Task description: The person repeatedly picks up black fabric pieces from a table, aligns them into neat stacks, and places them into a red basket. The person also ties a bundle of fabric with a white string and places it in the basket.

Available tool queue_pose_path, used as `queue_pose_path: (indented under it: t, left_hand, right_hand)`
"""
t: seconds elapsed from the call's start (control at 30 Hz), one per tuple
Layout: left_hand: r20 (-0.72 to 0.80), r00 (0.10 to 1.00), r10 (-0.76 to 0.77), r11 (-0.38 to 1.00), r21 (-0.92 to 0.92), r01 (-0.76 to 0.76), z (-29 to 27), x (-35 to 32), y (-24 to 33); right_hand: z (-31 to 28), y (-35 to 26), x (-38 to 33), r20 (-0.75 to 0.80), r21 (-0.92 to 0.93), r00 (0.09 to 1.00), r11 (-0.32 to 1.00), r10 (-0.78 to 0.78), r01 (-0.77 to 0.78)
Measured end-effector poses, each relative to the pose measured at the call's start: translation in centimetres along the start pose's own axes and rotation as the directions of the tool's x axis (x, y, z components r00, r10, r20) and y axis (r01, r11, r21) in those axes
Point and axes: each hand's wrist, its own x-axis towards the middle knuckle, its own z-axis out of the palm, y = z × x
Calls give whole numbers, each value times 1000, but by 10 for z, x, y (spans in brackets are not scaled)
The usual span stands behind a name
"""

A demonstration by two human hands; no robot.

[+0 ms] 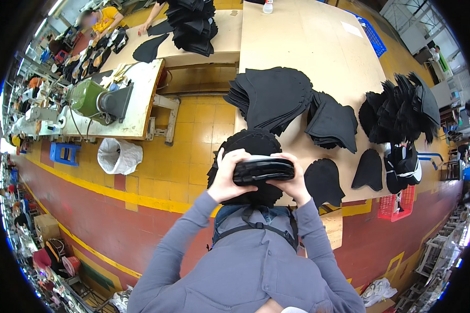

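Note:
Between my two hands is a thick bundle of black cut pieces (pixel 263 172), seen edge-on with its layers lying together. My left hand (pixel 228 176) grips its left end, thumb below and fingers over the top. The right end is held in my right hand (pixel 292 180). Under the bundle, a rounded pile of black cut pieces (pixel 251 140) lies at the table's near edge, partly covered by my hands. Beyond it are a fanned stack of black bell-shaped pieces (pixel 278 96) and a smaller black stack (pixel 333 124). Flat black pieces (pixel 322 182) lie to the right.
The pale table (pixel 318 36) carries a tall black heap (pixel 402 109) at right and a bottle (pixel 268 7) far off. A green-motored machine (pixel 86 99) stands on a bench at left, near a white sack (pixel 119 156). A red crate (pixel 397 206) sits at right. Co-workers are at far left.

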Motion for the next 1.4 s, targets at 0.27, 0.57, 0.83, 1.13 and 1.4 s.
queue_pose_path:
  t: [0.27, 0.57, 0.83, 1.13, 1.4]
  left_hand:
    - [-534, 600, -595, 704, -707, 70, 59, -75, 7]
    - [-261, 905, -336, 321, -935, -151, 34, 30, 50]
    - [-57, 952, -300, 221, -975, 11, 51, 2, 50]
    - [734, 603, -312, -94, -655, 750, 151, -6, 93]
    - [881, 335, -334, 99, -321, 942, 230, -9, 67]
  right_hand:
    - [3, -42, -13, -317, 180, 920, 967, 230, -179]
    - [-5, -113, 35, -515, 496, 856, 833, 53, 246]
    - [-4, -53, -23, -362, 710, 835, 703, 415, -42]
    - [-124, -10, -117, -395, 660, 636, 686, 664, -306]
    - [-280, 190, -164, 11, -463, 374, 336, 927, -820]
